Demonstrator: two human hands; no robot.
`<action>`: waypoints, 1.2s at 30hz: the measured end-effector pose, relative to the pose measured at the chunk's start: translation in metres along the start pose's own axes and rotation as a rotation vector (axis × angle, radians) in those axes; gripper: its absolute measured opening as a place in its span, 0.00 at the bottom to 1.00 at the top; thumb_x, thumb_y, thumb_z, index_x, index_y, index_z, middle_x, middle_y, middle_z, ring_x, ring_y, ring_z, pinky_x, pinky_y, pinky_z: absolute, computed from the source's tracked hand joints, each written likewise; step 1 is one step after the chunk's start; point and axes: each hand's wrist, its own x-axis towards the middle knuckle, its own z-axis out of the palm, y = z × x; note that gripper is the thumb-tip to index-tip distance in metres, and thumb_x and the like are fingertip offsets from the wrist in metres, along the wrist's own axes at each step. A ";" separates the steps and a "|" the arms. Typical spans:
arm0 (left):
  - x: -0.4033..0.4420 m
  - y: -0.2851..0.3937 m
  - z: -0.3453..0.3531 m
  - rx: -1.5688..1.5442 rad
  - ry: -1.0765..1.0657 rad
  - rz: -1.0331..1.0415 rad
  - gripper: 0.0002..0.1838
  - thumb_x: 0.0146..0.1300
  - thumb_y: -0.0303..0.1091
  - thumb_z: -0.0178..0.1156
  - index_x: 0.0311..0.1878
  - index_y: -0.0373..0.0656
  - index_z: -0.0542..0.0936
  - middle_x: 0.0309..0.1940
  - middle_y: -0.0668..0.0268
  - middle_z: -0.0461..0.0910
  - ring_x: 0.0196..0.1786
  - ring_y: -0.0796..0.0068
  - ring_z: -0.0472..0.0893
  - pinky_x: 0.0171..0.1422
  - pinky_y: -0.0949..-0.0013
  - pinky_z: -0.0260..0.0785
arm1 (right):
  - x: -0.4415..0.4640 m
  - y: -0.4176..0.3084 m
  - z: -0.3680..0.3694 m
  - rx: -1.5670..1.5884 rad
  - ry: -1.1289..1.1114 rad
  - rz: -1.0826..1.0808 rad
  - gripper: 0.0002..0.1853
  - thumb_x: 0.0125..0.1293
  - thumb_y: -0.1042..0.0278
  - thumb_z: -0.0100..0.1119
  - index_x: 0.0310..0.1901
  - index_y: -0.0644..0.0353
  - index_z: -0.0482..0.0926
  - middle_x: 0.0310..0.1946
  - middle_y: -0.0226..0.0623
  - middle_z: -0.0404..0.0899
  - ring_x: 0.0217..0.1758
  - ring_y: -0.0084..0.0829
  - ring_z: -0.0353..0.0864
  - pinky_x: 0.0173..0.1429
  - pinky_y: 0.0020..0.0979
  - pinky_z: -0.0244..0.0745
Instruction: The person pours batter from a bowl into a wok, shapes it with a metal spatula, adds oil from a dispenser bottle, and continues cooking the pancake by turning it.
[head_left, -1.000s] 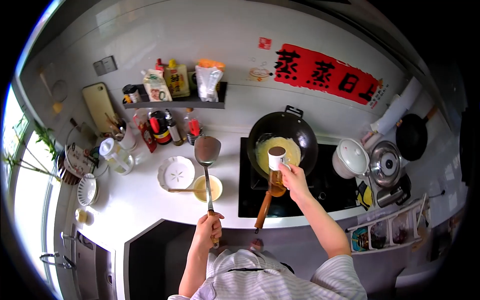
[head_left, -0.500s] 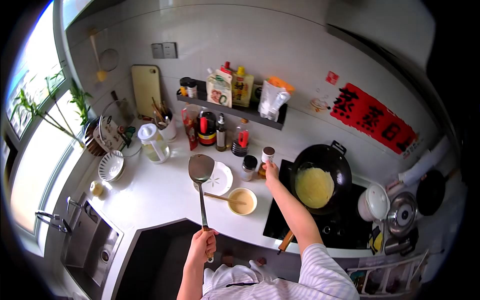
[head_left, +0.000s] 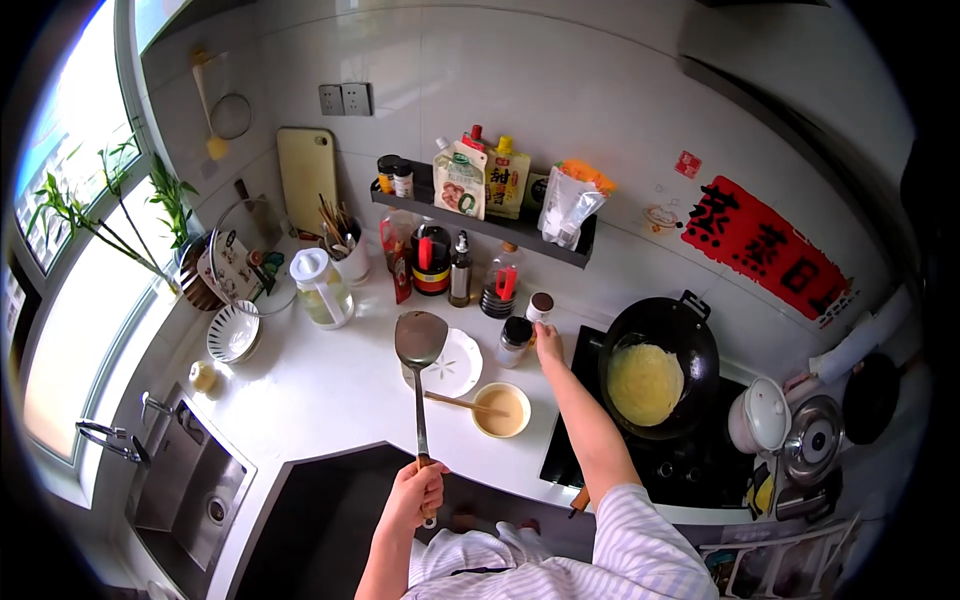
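My left hand [head_left: 416, 494] is closed round the wooden handle of a metal spatula [head_left: 421, 340], its blade raised over the counter and partly covering a white plate [head_left: 455, 362]. At the back of the counter, my right hand [head_left: 548, 345] is closed at the lower part of a brown-capped seasoning jar [head_left: 541, 306]; the fingertips are partly hidden. Close beside it stands a black-capped jar [head_left: 514, 342]. A thin yellow pancake [head_left: 646, 384] lies in the black wok [head_left: 699, 350] on the stove. A bowl of pale batter [head_left: 505, 412], with a wooden stick in it, sits nearer me.
A black wall shelf [head_left: 490, 228] holds several packets above sauce bottles [head_left: 460, 270]. A lidded water jug [head_left: 322, 290] and striped bowl [head_left: 234, 332] stand left, near the sink [head_left: 195, 490]. Right of the cooktop [head_left: 575, 450] are a white pot [head_left: 760, 415] and a steel lid [head_left: 812, 440].
My right hand and the brown-capped jar have shifted left and back, closer behind the black-capped jar. The spatula stays raised in my left hand. The view has shifted slightly.
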 end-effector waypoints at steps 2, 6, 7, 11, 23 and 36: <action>-0.001 -0.001 0.009 0.046 -0.056 -0.003 0.06 0.68 0.29 0.51 0.37 0.36 0.74 0.17 0.75 0.60 0.16 0.86 0.56 0.19 0.78 0.49 | -0.013 0.000 -0.011 -0.259 0.144 -0.091 0.17 0.65 0.54 0.57 0.45 0.62 0.76 0.35 0.45 0.80 0.43 0.42 0.79 0.51 0.37 0.72; 0.013 -0.015 0.033 0.080 -0.177 -0.049 0.07 0.69 0.29 0.51 0.40 0.36 0.75 0.17 0.75 0.60 0.16 0.85 0.58 0.19 0.78 0.50 | -0.087 -0.004 -0.070 0.279 -0.223 -0.181 0.11 0.67 0.67 0.54 0.49 0.57 0.76 0.38 0.31 0.79 0.42 0.25 0.77 0.46 0.29 0.73; 0.018 -0.022 0.045 0.100 -0.193 -0.034 0.07 0.69 0.30 0.51 0.41 0.36 0.75 0.17 0.75 0.60 0.16 0.85 0.56 0.20 0.78 0.49 | -0.121 -0.021 -0.100 0.338 -0.326 -0.104 0.10 0.69 0.67 0.53 0.49 0.58 0.77 0.37 0.29 0.78 0.40 0.22 0.77 0.44 0.27 0.73; 0.040 -0.062 0.105 0.267 -0.302 0.024 0.13 0.70 0.33 0.52 0.52 0.36 0.75 0.28 0.70 0.71 0.27 0.81 0.68 0.33 0.75 0.62 | -0.224 -0.030 -0.205 0.421 -0.414 -0.116 0.14 0.73 0.61 0.52 0.50 0.63 0.77 0.40 0.33 0.80 0.42 0.22 0.81 0.46 0.24 0.74; 0.039 -0.224 0.297 0.634 -0.709 0.125 0.35 0.74 0.41 0.49 0.76 0.42 0.46 0.57 0.64 0.70 0.58 0.77 0.69 0.68 0.72 0.57 | -0.296 0.021 -0.392 0.066 -0.029 -0.310 0.21 0.67 0.65 0.54 0.59 0.59 0.66 0.35 0.46 0.80 0.31 0.38 0.82 0.34 0.35 0.75; 0.102 -0.243 0.200 1.268 0.092 0.688 0.33 0.59 0.42 0.64 0.64 0.35 0.68 0.45 0.50 0.79 0.48 0.51 0.79 0.53 0.56 0.71 | -0.276 0.111 -0.505 0.476 -0.090 0.084 0.13 0.66 0.67 0.60 0.51 0.61 0.78 0.20 0.21 0.69 0.22 0.12 0.64 0.25 0.19 0.56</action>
